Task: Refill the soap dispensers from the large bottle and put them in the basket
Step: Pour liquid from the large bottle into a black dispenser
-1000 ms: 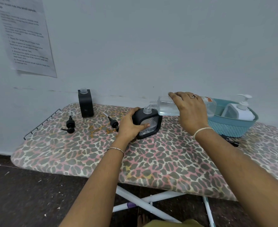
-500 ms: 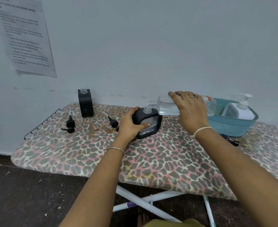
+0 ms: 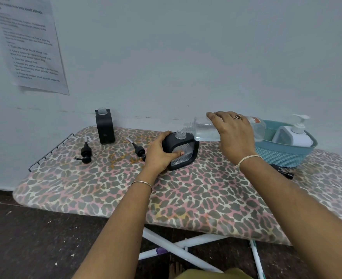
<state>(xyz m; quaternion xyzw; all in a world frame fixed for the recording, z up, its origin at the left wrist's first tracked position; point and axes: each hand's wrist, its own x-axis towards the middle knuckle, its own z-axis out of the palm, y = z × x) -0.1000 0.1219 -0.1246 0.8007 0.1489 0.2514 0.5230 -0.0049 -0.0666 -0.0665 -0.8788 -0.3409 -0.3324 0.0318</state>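
Observation:
My left hand [image 3: 159, 153] grips a black soap dispenser [image 3: 184, 151] with a clear window, tilted on the ironing board, its open neck up. My right hand [image 3: 234, 135] holds the large clear bottle [image 3: 204, 130] lying nearly level, its open mouth just above the dispenser's neck. Clear liquid sits in the bottle's lower half. A second black dispenser [image 3: 105, 126] stands upright and uncapped by the wall. Two black pump heads [image 3: 86, 153] [image 3: 138, 151] lie on the board. A white dispenser [image 3: 295, 134] with its pump on sits in the teal basket [image 3: 283, 156].
The leopard-print ironing board [image 3: 186, 194] stands against a white wall, with a wire rack [image 3: 49, 152] at its left end. A black cap or pump part [image 3: 283, 171] lies in front of the basket. A printed sheet [image 3: 29, 45] hangs on the wall.
Almost nothing differs; both hands keep the same hold, and the large bottle stays tipped over the dispenser's neck.

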